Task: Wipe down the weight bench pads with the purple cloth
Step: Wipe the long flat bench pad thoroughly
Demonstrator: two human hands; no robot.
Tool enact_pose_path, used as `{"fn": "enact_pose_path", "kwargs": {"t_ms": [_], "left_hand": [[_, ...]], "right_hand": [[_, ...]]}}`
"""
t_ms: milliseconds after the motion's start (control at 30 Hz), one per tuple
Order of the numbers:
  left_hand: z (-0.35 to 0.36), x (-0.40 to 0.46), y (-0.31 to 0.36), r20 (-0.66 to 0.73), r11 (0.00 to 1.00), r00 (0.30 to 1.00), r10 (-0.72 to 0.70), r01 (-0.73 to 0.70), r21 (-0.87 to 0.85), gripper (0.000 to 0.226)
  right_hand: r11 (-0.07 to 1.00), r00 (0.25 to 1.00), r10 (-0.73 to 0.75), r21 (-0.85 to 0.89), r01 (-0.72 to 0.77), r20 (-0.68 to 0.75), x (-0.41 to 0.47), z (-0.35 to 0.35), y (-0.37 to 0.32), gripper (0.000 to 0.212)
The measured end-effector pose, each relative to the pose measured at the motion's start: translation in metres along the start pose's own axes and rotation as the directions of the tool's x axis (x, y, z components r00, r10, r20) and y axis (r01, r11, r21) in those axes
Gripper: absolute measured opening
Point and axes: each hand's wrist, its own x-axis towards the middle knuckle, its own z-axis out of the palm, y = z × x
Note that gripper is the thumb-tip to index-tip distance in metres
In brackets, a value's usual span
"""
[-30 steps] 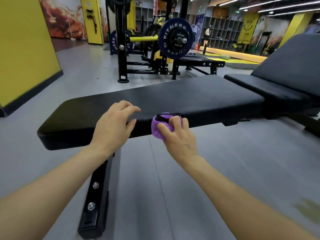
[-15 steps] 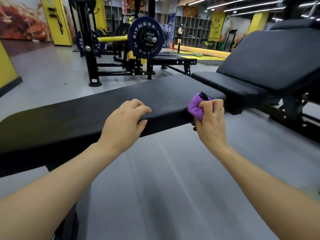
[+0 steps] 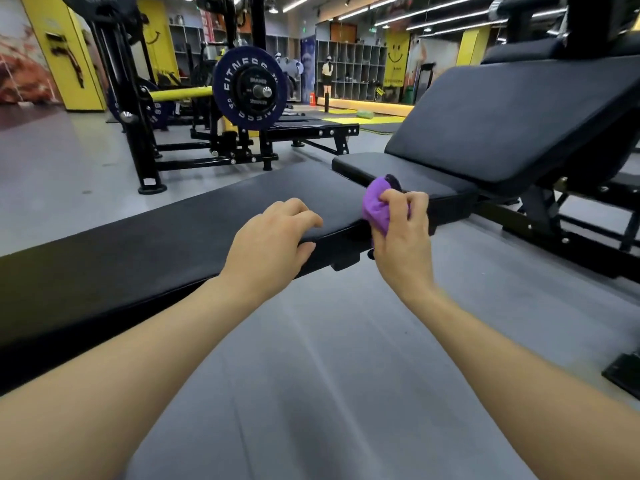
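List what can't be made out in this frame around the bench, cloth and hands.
- Purple cloth: bunched in the right hand; head view hides most of it.
- Flat bench pad: left end cut off by the frame edge; left hand covers its near edge.
- Inclined pad: top cut off.
- Pad cleanliness: undeterminable.
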Motion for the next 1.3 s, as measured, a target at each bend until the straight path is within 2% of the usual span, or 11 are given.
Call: {"fn": "enact_pose_path", "kwargs": {"t_ms": [67,233,367,567,667,733,800,933,1033,1167,1300], "left_hand": [[0.006,0.013,0.012,0.014,1.000,1.000,0.011,-0.010,-0.010,0.030],[0.017,0.042,0.038,0.070,0.999,0.997,0.043,-0.042,-0.007,0.026],[0.028,0.079,0.063,0.066,0.997,0.995,0.076,-0.074,-0.035,0.026],[0.065,0.130,0.104,0.142,0.995,0.989,0.050,-0.038,-0.087,0.026],[0.076,0.140,0.112,0.180,0.997,0.983,0.041,-0.030,-0.065,0.022],[0.078,0.141,0.111,0.192,0.999,0.980,0.049,-0.045,-0.025,0.021],[0.079,0.145,0.110,0.179,0.998,0.982,0.054,-0.056,0.007,0.020],[0.077,0.156,0.112,0.172,0.998,0.985,0.019,-0.028,0.051,0.019],[0.077,0.156,0.112,0.192,0.998,0.981,0.017,-0.030,0.063,0.021],[0.084,0.154,0.109,0.148,0.999,0.989,0.008,-0.013,0.033,0.019],[0.086,0.151,0.111,0.115,0.999,0.993,0.030,-0.034,0.035,0.019]], "right_hand": [[1.000,0.997,-0.005,-0.003,0.006,0.073,-0.002,0.001,0.012,0.038],[0.967,0.930,0.219,-0.191,-0.167,0.294,-0.023,-0.023,0.065,0.029],[0.970,0.955,0.242,-0.060,-0.235,0.168,0.000,-0.049,0.082,0.034],[0.989,0.990,0.053,-0.142,-0.034,0.131,0.025,-0.022,0.100,0.055],[0.997,0.991,0.019,-0.072,-0.010,0.135,0.021,-0.014,0.121,0.054],[0.997,0.990,0.068,-0.049,-0.063,0.122,0.019,-0.017,0.142,0.052],[0.978,0.972,0.208,-0.056,-0.203,0.110,0.021,-0.025,0.161,0.044],[0.937,0.909,0.340,-0.170,-0.306,0.240,0.028,-0.036,0.180,0.039],[0.833,0.822,0.553,-0.117,-0.541,0.136,0.039,-0.049,0.185,0.031],[0.870,0.872,0.484,0.064,-0.488,0.069,0.047,-0.037,0.158,0.043],[0.861,0.860,0.508,-0.006,-0.508,0.045,0.042,-0.019,0.132,0.042]]}}
